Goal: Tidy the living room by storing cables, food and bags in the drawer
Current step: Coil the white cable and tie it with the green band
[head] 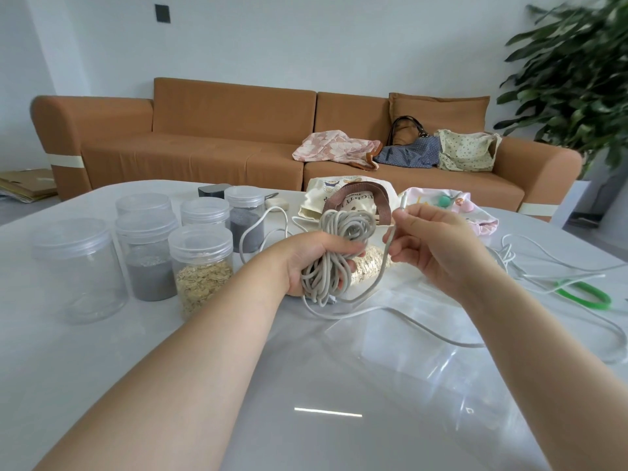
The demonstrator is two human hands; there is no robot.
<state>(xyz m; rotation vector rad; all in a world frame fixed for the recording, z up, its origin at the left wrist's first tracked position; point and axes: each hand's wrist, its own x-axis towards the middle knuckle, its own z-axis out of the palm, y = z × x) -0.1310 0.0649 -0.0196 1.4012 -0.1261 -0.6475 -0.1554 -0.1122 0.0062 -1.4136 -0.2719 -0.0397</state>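
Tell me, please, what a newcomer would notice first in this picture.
At centre, the left hand grips a coiled grey cable while the right hand pinches its loose end. Lidded clear jars of oats and grey powder stand left on the white table, and an orange sofa with bags on it fills the background.

Pale grey cable coil (334, 246) in your grip. Glossy white counter (102, 351). Orange-brown sofa (217, 130); on it you see a pink floral bag (333, 149), a navy white-dotted bag (407, 154) and a cream dotted bag (467, 151). Green loop (565, 289) to your right.
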